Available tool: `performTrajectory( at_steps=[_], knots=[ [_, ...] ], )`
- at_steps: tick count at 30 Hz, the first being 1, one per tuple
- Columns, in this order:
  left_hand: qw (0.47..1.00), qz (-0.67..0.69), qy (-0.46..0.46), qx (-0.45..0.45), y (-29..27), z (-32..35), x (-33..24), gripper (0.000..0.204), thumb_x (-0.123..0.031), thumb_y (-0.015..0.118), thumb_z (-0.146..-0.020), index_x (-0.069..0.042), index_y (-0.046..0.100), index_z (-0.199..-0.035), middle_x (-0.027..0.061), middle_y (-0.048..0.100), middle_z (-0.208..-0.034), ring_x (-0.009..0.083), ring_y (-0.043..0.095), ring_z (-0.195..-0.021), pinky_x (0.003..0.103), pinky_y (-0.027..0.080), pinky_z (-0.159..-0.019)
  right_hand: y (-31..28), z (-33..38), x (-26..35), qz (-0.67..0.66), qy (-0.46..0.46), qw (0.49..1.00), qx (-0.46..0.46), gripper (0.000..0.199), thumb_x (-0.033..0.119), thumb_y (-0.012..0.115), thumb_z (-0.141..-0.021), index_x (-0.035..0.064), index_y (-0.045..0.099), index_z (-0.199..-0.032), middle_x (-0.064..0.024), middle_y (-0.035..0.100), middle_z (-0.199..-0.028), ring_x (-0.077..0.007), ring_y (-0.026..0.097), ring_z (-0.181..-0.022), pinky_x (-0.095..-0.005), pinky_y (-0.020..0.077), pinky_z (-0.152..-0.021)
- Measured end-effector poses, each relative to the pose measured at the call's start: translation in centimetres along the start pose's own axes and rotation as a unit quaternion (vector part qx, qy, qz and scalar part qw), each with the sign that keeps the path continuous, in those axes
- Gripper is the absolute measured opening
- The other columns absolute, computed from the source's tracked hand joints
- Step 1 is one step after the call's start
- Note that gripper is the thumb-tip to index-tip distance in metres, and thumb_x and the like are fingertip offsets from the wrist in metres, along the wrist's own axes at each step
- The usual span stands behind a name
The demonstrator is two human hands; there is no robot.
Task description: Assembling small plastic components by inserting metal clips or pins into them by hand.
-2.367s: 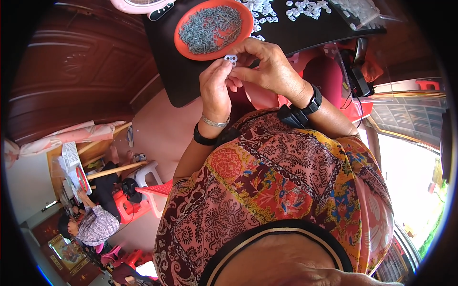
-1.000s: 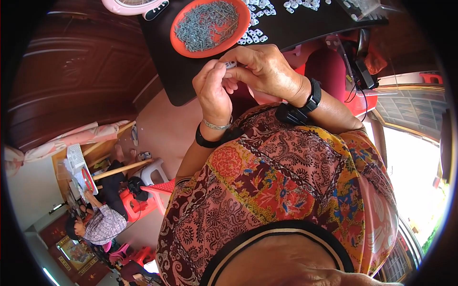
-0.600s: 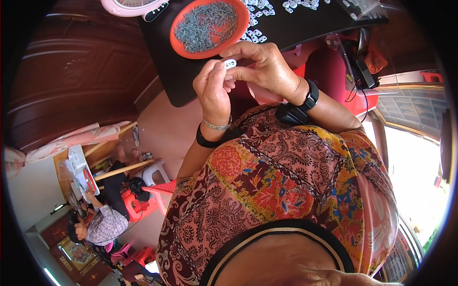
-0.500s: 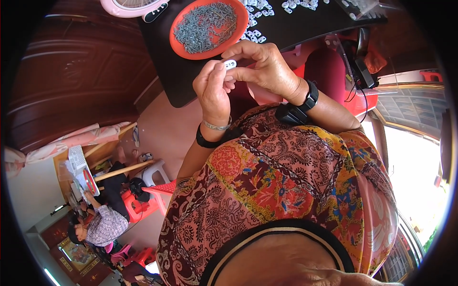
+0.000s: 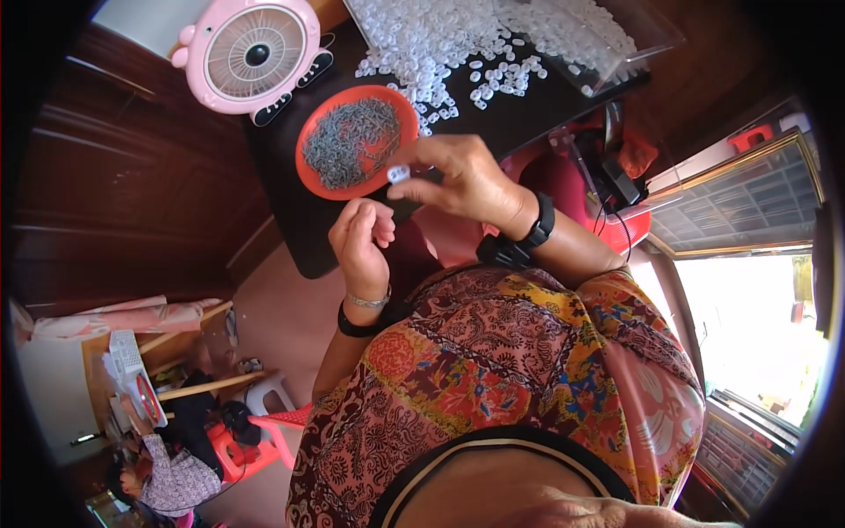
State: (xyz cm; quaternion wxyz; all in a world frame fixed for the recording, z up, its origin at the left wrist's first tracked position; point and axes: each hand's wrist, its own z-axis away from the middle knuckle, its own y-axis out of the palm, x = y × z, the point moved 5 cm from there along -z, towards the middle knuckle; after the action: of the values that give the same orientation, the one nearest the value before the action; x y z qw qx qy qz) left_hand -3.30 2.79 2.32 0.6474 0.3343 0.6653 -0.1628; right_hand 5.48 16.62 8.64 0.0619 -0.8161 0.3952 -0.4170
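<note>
Between the thumb and forefinger of my right hand (image 5: 475,185) is a small white oval plastic piece (image 5: 398,174) with two dark holes. It is held up just off the near right rim of an orange-red bowl (image 5: 407,114). Thin grey metal pieces (image 5: 348,136), like screws or nails, lie heaped in that bowl. My left hand (image 5: 359,251) is below the bowl, apart from the right one, its fingers curled in. Whatever those fingers may hold is hidden.
Many more white plastic pieces (image 5: 431,40) are piled on the black table (image 5: 304,224), beside a clear plastic box (image 5: 642,44). A pink animal-shaped fan (image 5: 198,66) stands at the far left. Another person (image 5: 180,475) sits at the lower left near a red chair (image 5: 238,453).
My hands have come apart; the white piece, between both before, is now in my right hand only. The view has shifted, showing more of the fan and the pile.
</note>
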Motion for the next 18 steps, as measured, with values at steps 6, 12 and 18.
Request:
performTrajectory(
  at_steps=[6, 12, 18],
  knots=[
    [0.999, -0.021, 0.023, -0.038, -1.6, 0.2, -0.3, 0.028, -0.019, 0.045, -0.09, -0.001, 0.057, -0.074, 0.0022, 0.052, -0.061, 0.007, 0.043, -0.05, 0.02, 0.031, -0.047, -10.3, -5.0, 0.3, 0.218, -0.054, 0.962, -0.155, 0.029, 0.018, 0.077, -0.073, 0.0048, 0.065, -0.096, -0.0076, 0.067, -0.077, -0.0164, 0.067, -0.07, -0.0265, 0.0516, -0.064],
    [0.997, -0.023, 0.014, -0.068, -2.3, -0.5, -0.1, 0.03, -0.025, 0.042, -0.09, -0.003, 0.053, -0.074, 0.0029, 0.05, -0.059, 0.0087, 0.043, -0.049, 0.021, 0.028, -0.045, -20.2, -8.4, -0.7, 0.385, -0.012, 0.867, -0.317, 0.028, 0.016, 0.069, -0.076, 0.0012, 0.064, -0.099, -0.0145, 0.066, -0.09, -0.0271, 0.064, -0.081, -0.0331, 0.0507, -0.071],
    [0.998, -0.017, 0.003, -0.055, -2.3, -1.1, 0.4, 0.03, -0.025, 0.043, -0.09, -0.003, 0.053, -0.073, 0.0023, 0.05, -0.059, 0.0087, 0.042, -0.049, 0.021, 0.028, -0.045, -18.6, -5.8, -6.6, 0.383, 0.026, 0.908, -0.166, 0.026, 0.024, 0.07, -0.078, 0.0069, 0.068, -0.097, -0.0111, 0.067, -0.084, -0.0218, 0.064, -0.075, -0.0317, 0.05, -0.068]
  ],
)
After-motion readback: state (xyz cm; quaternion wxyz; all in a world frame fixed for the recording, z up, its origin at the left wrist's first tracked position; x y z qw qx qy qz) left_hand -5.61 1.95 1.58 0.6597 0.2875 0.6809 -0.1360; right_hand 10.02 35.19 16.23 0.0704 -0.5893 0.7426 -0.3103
